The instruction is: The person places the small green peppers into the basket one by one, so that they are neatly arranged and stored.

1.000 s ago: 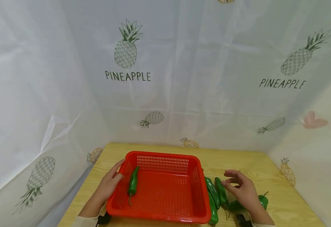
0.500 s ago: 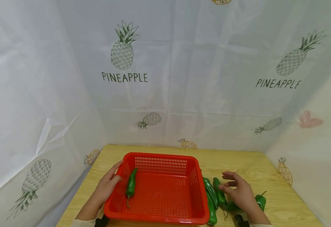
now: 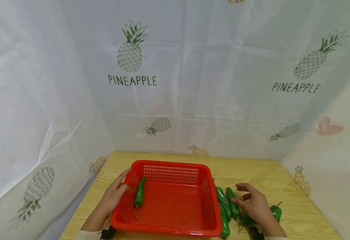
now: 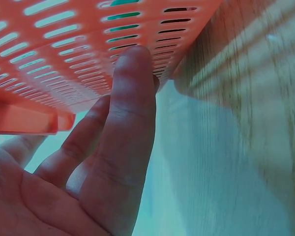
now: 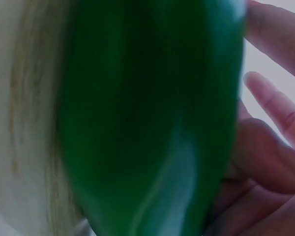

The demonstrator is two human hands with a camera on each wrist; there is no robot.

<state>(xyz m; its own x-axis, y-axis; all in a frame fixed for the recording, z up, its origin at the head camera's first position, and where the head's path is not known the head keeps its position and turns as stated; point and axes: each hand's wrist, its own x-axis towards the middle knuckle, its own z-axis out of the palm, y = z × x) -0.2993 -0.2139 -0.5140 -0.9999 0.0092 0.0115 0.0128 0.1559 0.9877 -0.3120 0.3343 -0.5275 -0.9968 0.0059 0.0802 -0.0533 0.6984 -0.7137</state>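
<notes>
My left hand (image 3: 113,197) grips the left rim of a red plastic basket (image 3: 169,229), thumb over the rim. In the left wrist view its fingers (image 4: 130,113) lie against the slotted outer wall. One green chili pepper (image 3: 139,194) lies inside the basket, along its left side. My right hand (image 3: 254,205) is over several green chili peppers to the right of the basket, with its fingers bent and apart. The thumb is at the nearest chili pepper (image 3: 233,204); firm contact is hard to tell. A blurred green pepper (image 5: 152,118) fills much of the right wrist view.
More chili peppers (image 3: 223,203) lie against the basket's right wall. Another green pepper (image 3: 276,212) sits to the right of the right wrist. The wooden table (image 3: 300,213) is bordered by a white pineapple-print sheet (image 3: 186,83) at the back and sides.
My right hand has lowered slightly toward the chili peppers, its fingers a little more bent. The left hand keeps its hold on the basket. The head view has shifted slightly.
</notes>
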